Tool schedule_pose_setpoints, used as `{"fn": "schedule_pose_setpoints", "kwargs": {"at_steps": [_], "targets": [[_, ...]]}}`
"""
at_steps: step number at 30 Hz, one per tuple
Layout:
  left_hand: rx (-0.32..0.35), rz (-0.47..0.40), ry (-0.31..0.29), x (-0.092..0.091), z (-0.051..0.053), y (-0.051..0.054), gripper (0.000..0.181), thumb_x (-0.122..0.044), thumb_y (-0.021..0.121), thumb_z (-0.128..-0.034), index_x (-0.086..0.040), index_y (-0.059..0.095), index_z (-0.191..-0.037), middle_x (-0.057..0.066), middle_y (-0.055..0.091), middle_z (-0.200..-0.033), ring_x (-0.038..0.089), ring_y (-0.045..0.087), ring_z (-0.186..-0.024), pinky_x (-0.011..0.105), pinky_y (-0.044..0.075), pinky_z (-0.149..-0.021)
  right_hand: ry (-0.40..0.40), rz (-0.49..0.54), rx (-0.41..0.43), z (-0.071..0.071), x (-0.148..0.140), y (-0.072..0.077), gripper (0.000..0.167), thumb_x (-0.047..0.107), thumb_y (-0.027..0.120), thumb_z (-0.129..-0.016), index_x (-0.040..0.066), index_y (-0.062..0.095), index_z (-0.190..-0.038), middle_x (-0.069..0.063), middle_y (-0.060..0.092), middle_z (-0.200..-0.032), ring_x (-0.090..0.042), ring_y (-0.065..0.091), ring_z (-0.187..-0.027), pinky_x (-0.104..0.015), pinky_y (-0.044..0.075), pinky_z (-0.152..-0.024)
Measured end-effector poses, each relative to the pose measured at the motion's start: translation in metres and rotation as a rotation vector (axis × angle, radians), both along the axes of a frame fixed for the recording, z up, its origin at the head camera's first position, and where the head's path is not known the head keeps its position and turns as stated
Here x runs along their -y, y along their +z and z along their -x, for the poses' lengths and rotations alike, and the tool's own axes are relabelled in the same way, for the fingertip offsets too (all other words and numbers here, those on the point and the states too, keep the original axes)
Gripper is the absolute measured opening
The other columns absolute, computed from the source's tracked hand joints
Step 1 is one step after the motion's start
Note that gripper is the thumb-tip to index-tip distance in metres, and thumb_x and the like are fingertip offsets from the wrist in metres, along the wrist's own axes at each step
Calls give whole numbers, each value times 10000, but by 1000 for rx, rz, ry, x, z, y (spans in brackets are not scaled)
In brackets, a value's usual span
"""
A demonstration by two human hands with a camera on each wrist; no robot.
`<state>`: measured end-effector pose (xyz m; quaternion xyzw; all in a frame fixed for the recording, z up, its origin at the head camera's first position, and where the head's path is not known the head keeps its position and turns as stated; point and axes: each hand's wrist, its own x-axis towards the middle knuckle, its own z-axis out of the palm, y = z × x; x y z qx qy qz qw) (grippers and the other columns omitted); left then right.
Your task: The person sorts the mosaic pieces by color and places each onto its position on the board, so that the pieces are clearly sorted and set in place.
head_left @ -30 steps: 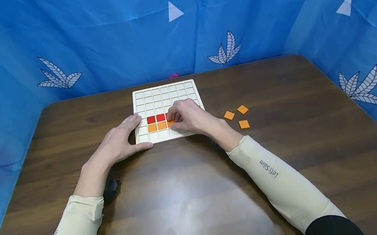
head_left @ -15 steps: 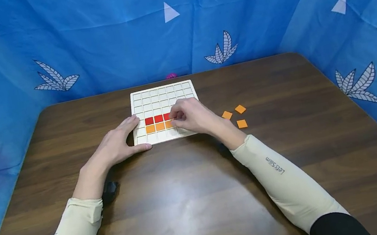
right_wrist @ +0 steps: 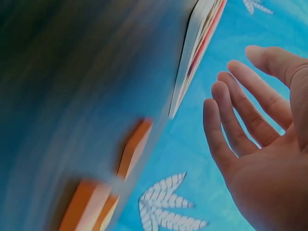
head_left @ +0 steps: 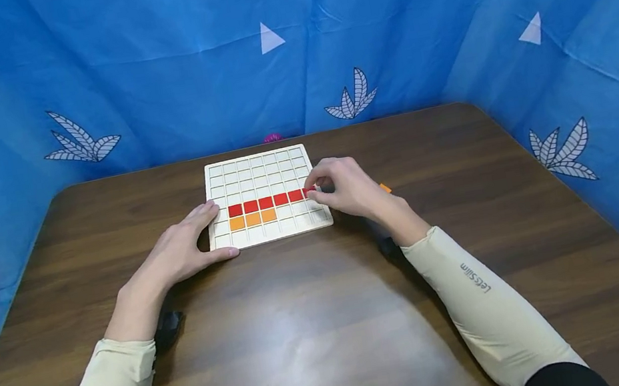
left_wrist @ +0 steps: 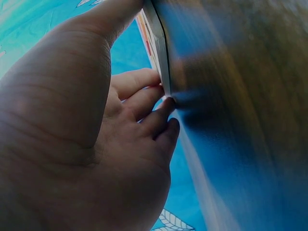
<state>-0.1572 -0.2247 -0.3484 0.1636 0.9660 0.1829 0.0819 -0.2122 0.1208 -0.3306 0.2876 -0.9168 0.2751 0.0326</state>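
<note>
The white grid board (head_left: 258,173) lies on the table, holding a row of several red tiles (head_left: 266,202) and three orange tiles (head_left: 253,219) in the row nearer the camera. My left hand (head_left: 173,255) rests around the board's near left corner, fingers on its left side and thumb by its front edge. At the right end of the red row is my right hand (head_left: 352,193), thumb and fingertips bent towards each other; the right wrist view shows its fingers (right_wrist: 238,113) apart, with nothing seen between them.
An orange tile (head_left: 385,188) shows partly behind my right wrist. Loose orange tiles (right_wrist: 134,149) also appear on the table in the right wrist view. Blue cloth (head_left: 196,89) hangs along the table's back and sides.
My right hand has moved right along the red row, uncovering more red tiles and the third orange one. It now mostly hides the loose orange tiles. The head view has shifted slightly.
</note>
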Motion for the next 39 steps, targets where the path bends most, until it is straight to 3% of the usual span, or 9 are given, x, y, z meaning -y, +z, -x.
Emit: {"fn": "schedule_pose_setpoints", "kwargs": {"at_steps": [10,19,26,32,39], "targets": [[-31,0,-18,2,0,-5,1078,-665,760,-876,-51,328,-1650,206,281,-1722,454,297,-1566,670,333,-1204,-53,-9,22,-1,-44,2,215,203,785,-959,89,796,-1141,-65,761,-1147,-261,680,-1089,-462,560,-985],[-39,-23,-1,1,0,-8,1068,-647,768,-879,-47,333,-1648,201,284,-1722,447,297,-1569,665,330,-1210,-35,-114,173,5,-56,8,352,247,809,-943,92,755,-1255,-83,743,-1255,-273,649,-1177,-474,543,-1053],[-17,-20,1,-1,-5,-7,1075,-638,778,-874,-45,328,-1649,211,272,-1723,457,302,-1565,668,340,-1206,-86,-183,301,-1,-65,5,486,295,926,-827,105,758,-1242,-65,725,-1167,-271,627,-1118,-443,555,-1017],[-12,-15,15,2,-9,-10,1058,-598,794,-879,-42,326,-1649,206,273,-1724,441,300,-1571,653,336,-1217,-62,-202,370,0,-67,3,497,170,936,-809,89,736,-1256,-89,692,-1154,-282,623,-1081,-434,595,-965],[-14,-5,10,0,0,-5,1063,-602,793,-877,-66,314,-1659,178,252,-1739,415,281,-1587,639,327,-1230,-53,-183,366,4,-73,5,356,27,868,-850,80,753,-1182,-101,725,-1085,-265,670,-975,-407,624,-915]]}}
